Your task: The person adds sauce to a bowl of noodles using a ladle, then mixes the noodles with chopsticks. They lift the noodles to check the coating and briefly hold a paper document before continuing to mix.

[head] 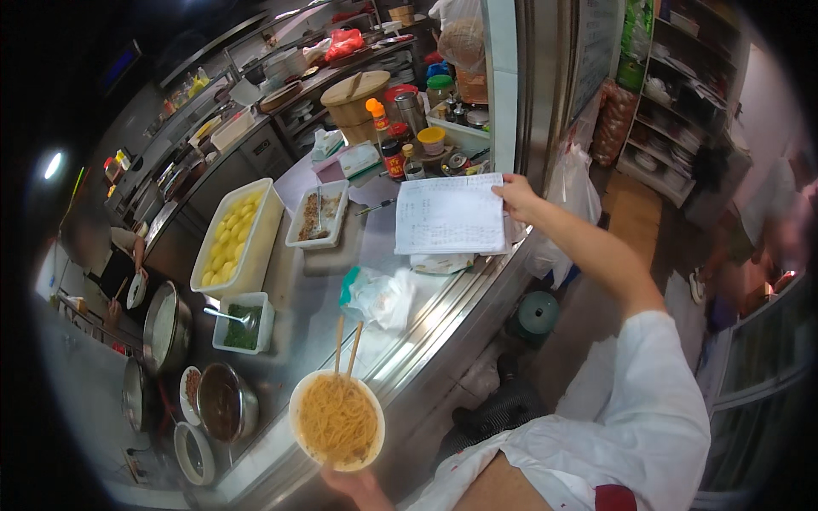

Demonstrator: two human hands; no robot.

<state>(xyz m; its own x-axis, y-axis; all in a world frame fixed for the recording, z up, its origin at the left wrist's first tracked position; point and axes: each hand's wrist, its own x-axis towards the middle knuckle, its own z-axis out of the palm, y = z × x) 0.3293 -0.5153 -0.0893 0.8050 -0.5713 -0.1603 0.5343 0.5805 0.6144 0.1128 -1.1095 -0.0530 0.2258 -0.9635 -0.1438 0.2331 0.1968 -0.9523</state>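
Observation:
At the bottom, my left hand (348, 482) holds a white bowl (295, 415) from beneath at its near rim. Noodles (337, 418) fill the bowl, and a pair of wooden chopsticks (347, 348) stands in them, leaning over the far rim. My right hand (516, 197) grips the upper right corner of an open notebook (450, 214) with handwriting on its page. Below the notebook lies a pack (441, 262), partly covered by it. A crumpled plastic bag (383, 297) with a green edge rests on the steel counter between the notebook and the bowl.
Left on the counter stand a tub of peeled potatoes (268, 239), a tray of minced food (344, 220), a tub of chopped greens (268, 329) and steel bowls (246, 409). Bottles (391, 156) stand behind the notebook. A metal sill (422, 342) edges the counter. Another person (115, 255) stands far left.

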